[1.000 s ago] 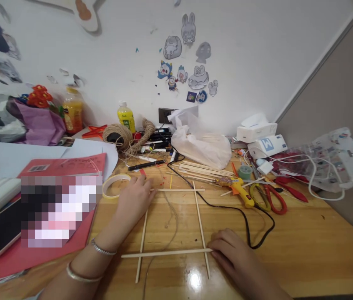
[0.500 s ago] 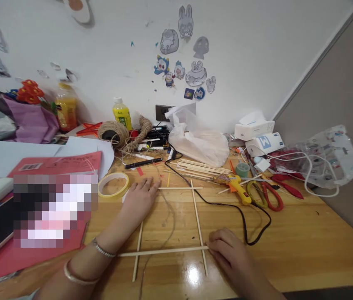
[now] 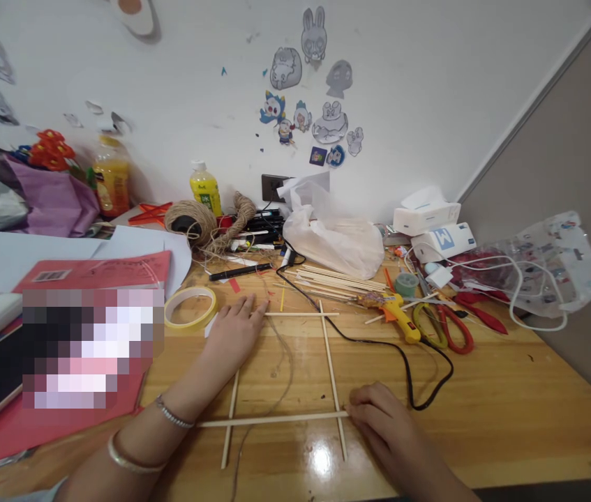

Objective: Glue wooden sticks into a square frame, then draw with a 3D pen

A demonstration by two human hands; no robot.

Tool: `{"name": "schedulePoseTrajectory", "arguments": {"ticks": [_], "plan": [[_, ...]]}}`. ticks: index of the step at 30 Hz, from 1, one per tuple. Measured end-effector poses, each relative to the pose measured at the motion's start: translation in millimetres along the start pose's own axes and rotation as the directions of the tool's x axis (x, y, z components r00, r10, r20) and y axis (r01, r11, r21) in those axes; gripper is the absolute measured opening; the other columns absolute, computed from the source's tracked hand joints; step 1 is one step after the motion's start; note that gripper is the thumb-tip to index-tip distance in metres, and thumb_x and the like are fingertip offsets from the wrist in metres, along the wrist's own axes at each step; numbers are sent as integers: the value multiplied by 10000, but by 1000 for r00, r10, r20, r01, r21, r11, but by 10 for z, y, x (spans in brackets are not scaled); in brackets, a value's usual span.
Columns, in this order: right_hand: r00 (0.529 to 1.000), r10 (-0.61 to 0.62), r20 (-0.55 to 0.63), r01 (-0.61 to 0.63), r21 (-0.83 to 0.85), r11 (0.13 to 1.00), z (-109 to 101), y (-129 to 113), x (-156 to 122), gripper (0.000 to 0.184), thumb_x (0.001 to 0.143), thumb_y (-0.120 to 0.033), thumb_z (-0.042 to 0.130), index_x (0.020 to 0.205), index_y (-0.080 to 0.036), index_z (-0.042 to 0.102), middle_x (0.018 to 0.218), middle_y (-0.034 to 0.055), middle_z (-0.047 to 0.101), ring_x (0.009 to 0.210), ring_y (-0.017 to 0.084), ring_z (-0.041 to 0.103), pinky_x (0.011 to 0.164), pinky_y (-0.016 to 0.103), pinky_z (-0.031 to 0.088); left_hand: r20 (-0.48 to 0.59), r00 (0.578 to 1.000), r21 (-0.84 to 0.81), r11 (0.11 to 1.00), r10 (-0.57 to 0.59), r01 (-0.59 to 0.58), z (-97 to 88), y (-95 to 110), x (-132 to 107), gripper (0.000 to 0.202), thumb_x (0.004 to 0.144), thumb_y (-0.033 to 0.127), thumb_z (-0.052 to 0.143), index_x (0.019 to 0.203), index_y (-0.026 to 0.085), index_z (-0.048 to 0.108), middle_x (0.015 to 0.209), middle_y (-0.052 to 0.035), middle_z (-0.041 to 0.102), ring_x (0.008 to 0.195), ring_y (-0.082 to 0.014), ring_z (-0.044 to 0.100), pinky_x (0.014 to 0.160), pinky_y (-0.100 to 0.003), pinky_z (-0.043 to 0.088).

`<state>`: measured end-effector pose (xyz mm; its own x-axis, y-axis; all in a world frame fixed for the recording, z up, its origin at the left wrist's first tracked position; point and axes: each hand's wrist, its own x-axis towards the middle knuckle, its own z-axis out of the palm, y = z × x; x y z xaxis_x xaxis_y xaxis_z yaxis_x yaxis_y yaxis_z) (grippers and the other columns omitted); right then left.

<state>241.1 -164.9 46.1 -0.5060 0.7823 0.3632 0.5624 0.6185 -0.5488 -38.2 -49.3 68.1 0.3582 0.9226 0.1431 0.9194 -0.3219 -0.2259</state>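
Thin wooden sticks lie crossed in a square on the table. My left hand (image 3: 235, 328) rests flat over the far left corner, fingers stretched out, hiding where the far stick (image 3: 300, 314) meets the left stick (image 3: 231, 418). At the near right corner my right hand (image 3: 386, 429) has its fingers curled, thumb and forefinger pinching the end of the near stick (image 3: 285, 419). That stick crosses over the left one and the right stick (image 3: 331, 369). A loose strand of twine (image 3: 289, 362) runs through the square; whether anything joins the corners cannot be seen.
Right of the square lie a yellow glue gun (image 3: 402, 321) with its black cord (image 3: 405, 352), and scissors (image 3: 457, 329). Behind are more sticks (image 3: 337, 280) and a white plastic bag (image 3: 331, 240). A tape roll (image 3: 190, 309) and red folder (image 3: 101, 268) are at left.
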Motion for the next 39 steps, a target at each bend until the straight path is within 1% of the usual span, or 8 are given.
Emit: {"name": "schedulePoseTrajectory", "arguments": {"ticks": [14,18,21,24,27,31,34,39], "plan": [[996,-78,-36,73,-109,991,37,32,-1,185,932,-96,405,888,-185,561,832,57,602,773,164,548,661,273,443,-23,999,-87,996,-29,27,4,9,-7,405,895,139,419,1287,111,520,1308,-241,527,1210,-349,499,901,-467,455],[999,-51,-10,50,-84,995,10,15,2,197,928,-88,398,890,-195,560,836,51,603,775,164,558,659,271,457,-9,1000,-98,995,-27,26,-1,4,-3,410,894,129,414,1291,110,515,1317,-243,519,1211,-353,497,903,-469,455],[1000,-6,5,6,-53,999,-26,-14,3,198,918,-96,413,968,-214,564,883,52,606,814,167,574,695,276,480,-6,1000,-118,993,-21,20,-3,-18,1,397,905,169,416,1284,114,523,1308,-231,533,1207,-342,503,917,-459,450],[998,57,-18,-58,-46,997,-54,-34,4,185,895,-133,468,1029,-222,559,921,60,607,863,183,585,743,294,499,-20,999,-147,989,-32,29,-22,-53,-7,411,906,222,433,1295,109,504,1322,-213,528,1212,-311,504,956,-425,434],[996,89,-22,-90,-34,995,-64,-28,14,154,884,-149,491,991,-222,576,909,58,602,860,186,586,740,295,502,-51,997,-180,983,-56,46,-71,-94,-30,444,882,224,472,1298,68,478,1324,-205,530,1209,-280,508,990,-389,415],[997,68,20,-68,-15,998,-54,14,30,207,904,-116,444,964,-237,601,879,42,603,838,172,583,727,283,491,-76,996,-198,980,-46,30,-115,-115,-50,367,879,196,457,1198,45,554,1210,-182,622,1117,-249,575,973,-352,431],[995,90,42,-90,-3,996,-39,47,34,212,913,-119,432,929,-236,608,874,40,600,832,171,579,718,279,490,-82,996,-185,983,-29,13,-66,-84,-36,339,879,142,422,1154,34,586,1207,-194,619,1123,-268,563,961,-374,436],[994,100,34,-100,-13,995,-15,65,29,217,920,-140,421,855,-233,606,844,37,594,803,172,578,697,280,492,-97,993,-186,981,-66,47,52,-15,-20,343,859,67,397,1140,54,594,1224,-214,596,1131,-284,548,910,-418,463]]}}
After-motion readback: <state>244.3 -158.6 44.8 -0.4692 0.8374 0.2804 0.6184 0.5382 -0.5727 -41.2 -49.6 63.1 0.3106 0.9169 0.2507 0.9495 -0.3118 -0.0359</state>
